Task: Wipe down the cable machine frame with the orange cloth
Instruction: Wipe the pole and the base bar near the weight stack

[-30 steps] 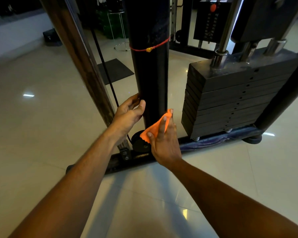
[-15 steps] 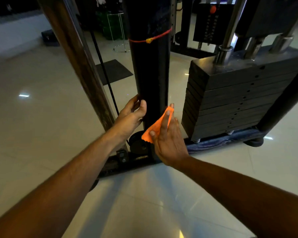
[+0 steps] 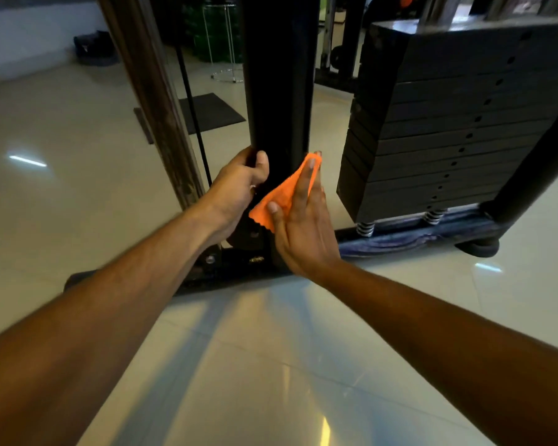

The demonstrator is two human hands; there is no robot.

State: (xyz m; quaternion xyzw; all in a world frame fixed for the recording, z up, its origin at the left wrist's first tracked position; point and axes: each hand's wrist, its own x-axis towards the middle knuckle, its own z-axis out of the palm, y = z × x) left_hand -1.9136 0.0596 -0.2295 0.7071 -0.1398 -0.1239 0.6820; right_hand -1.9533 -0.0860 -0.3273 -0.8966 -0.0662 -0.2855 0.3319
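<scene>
- Standing at the foot of the machine, a person reaches both arms low toward the frame; observations run left to right.
- Floor (image 3: 62, 188): pale glossy tiles. A brown slanted post (image 3: 149, 101) and a thin black cable (image 3: 192, 123) rise at the left.
- Left hand (image 3: 239, 185): fingers and thumb curled round the left edge of the black upright (image 3: 279, 75), gripping it as a brace.
- Black upright: long axis vertical, meeting the base rail (image 3: 226, 268) just below both hands.
- Orange cloth (image 3: 279, 196): flat against the upright's lower right face, directly between that face and the palm.
- Right hand (image 3: 303, 226): fingers straight and together, pressing the cloth onto the steel; nothing is pinched.
- Weight stack (image 3: 448, 130): close to the right of the upright, apart from the hands.
- Judgement: wiping is under way. The right hand is the working one, and any stroke must follow the upright's vertical axis. Only a short run remains below the cloth; far more of the column stands above.
</scene>
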